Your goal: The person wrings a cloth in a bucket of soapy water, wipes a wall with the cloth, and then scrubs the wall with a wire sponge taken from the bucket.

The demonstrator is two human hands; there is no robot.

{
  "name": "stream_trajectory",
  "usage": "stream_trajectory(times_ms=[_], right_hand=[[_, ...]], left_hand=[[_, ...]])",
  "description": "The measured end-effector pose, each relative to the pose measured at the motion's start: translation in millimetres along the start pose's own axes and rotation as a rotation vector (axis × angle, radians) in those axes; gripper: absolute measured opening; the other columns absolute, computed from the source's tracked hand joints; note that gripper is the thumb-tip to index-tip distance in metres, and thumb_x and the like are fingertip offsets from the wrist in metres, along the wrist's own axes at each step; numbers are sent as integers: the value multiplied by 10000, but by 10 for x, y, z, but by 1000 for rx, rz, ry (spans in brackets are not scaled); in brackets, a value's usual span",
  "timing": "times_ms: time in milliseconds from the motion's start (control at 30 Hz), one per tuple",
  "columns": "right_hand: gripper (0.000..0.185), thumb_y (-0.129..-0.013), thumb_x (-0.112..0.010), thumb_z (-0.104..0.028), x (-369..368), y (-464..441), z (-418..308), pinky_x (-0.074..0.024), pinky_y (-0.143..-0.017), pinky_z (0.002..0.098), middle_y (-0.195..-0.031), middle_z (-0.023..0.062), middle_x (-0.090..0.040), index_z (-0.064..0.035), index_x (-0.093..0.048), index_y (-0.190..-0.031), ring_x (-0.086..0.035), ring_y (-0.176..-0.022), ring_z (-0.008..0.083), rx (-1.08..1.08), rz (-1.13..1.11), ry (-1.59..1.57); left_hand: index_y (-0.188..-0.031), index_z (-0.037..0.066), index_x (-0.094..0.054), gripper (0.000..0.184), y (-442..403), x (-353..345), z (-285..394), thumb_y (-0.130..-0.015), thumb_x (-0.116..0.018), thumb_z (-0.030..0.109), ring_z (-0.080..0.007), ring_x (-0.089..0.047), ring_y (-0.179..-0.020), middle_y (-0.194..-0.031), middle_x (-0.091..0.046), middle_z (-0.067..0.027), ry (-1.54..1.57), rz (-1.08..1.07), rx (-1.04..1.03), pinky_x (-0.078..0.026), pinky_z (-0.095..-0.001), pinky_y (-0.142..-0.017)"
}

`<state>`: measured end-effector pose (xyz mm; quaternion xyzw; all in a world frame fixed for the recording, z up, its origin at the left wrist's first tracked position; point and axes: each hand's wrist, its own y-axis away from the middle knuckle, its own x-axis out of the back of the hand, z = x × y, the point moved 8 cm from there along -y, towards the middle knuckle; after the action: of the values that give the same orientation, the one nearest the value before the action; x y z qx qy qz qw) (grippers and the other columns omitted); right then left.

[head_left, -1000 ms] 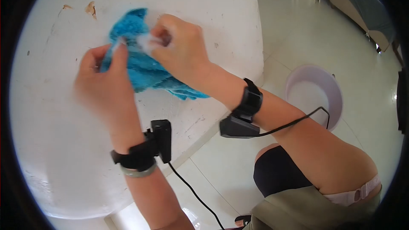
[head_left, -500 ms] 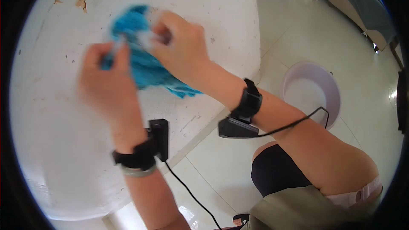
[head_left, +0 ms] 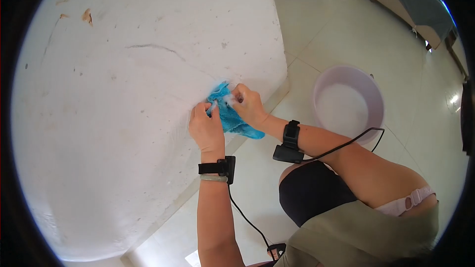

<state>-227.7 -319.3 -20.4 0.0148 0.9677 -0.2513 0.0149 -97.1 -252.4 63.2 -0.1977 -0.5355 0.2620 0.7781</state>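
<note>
A blue, fuzzy-looking cloth (head_left: 233,120) lies bunched near the right edge of the white table (head_left: 123,138). My left hand (head_left: 207,129) is closed on its left side, thumb and fingers pinched together. Across from it, my right hand (head_left: 251,107) pinches the cloth's upper right part. Whitish, fluffy-looking bits show at the fingertips of both hands; I cannot make out what they are. The cloth's lower end reaches to the table's edge below my right hand.
A pale lilac basin (head_left: 380,100) stands on the tiled floor (head_left: 316,39) to the right. Black devices with cables are strapped to both wrists. A sofa-like piece (head_left: 403,0) with a grey cover is at the upper right. The tabletop has brown and dark marks.
Both hands and the blue cloth have moved right and down, toward the table's near right edge. The view has shifted slightly. Both hands still grip the cloth.
</note>
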Motion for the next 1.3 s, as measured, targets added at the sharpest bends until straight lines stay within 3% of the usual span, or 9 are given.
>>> stream_trajectory(times_ms=[200, 367, 633, 800, 867, 967, 1033, 1133, 1300], right_hand=[[125, -825, -651, -68, 40, -73, -78, -501, -631, 305, -731, 95, -611, -22, -547, -877, -610, -662, 185, -92, 47, -36], [134, -769, -665, -66, 38, -415, -1223, -506, -606, 308, -722, 107, -615, -44, -574, -865, -610, -633, 203, 336, 131, -148], [125, -773, -657, -50, 147, -193, -127, -508, -613, 305, -707, 90, -618, -35, -568, -859, -600, -626, 163, 88, 82, -39], [176, -728, -663, -10, 31, -565, -1326, -505, -584, 333, -661, 108, -582, -47, -547, -855, -623, -613, 207, 426, 147, -139], [172, -729, -662, -13, -27, -692, -1339, -506, -580, 332, -660, 107, -582, -47, -543, -848, -620, -606, 210, 438, 176, -143], [165, -732, -666, -20, -50, -778, -1098, -512, -576, 328, -672, 108, -597, -48, -546, -842, -623, -596, 215, 292, 138, -67], [141, -785, -685, -81, 3, -545, -554, -492, -600, 280, -722, 80, -620, -48, -570, -859, -592, -634, 123, 173, 80, -7], [134, -796, -688, -91, 32, -397, -285, -495, -605, 276, -718, 73, -622, -51, -569, -844, -593, -632, 120, 162, 70, 1], [130, -779, -681, -71, -36, -747, -1429, -489, -594, 293, -702, 81, -605, -45, -562, -825, -587, -617, 151, 410, 99, -1]], left_hand=[[-908, 22, -666, 149, 2, 191, 219, -817, -712, 131, -301, -642, -781, -868, -666, -131, 127, 90, -70, -508, -388, -682], [-918, 7, -690, 174, -301, 1106, 551, -810, -733, 136, -264, -647, -795, -883, -691, -127, 166, 270, -36, -510, -359, -726], [-919, 19, -687, 144, 39, 121, 158, -823, -721, 120, -307, -658, -830, -901, -683, -142, 133, 87, -96, -521, -389, -748], [-931, -5, -688, 177, -252, 949, 404, -842, -738, 139, -202, -644, -772, -882, -698, -102, 105, 429, -129, -518, -323, -701], [-934, 8, -679, 167, -523, 1098, 348, -835, -731, 132, -237, -637, -762, -876, -681, -113, 405, 407, 68, -514, -339, -692], [-936, 5, -680, 180, -561, 868, 343, -836, -729, 145, -239, -637, -761, -870, -678, -119, 110, 351, -83, -515, -337, -693], [-911, -1, -679, 144, -319, 517, 236, -845, -703, 125, -244, -646, -765, -846, -672, -123, 182, 170, -52, -513, -343, -695], [-1035, -10, -666, 214, -58, 214, 119, -862, -689, 114, -236, -654, -819, -941, -674, -140, 298, -3, 39, -518, -339, -721], [-1416, 22, -406, 610, 110, 863, 181, -867, -672, 46, -242, -633, -982, -1220, -587, -205, 875, 92, 120, -523, -334, -824]])
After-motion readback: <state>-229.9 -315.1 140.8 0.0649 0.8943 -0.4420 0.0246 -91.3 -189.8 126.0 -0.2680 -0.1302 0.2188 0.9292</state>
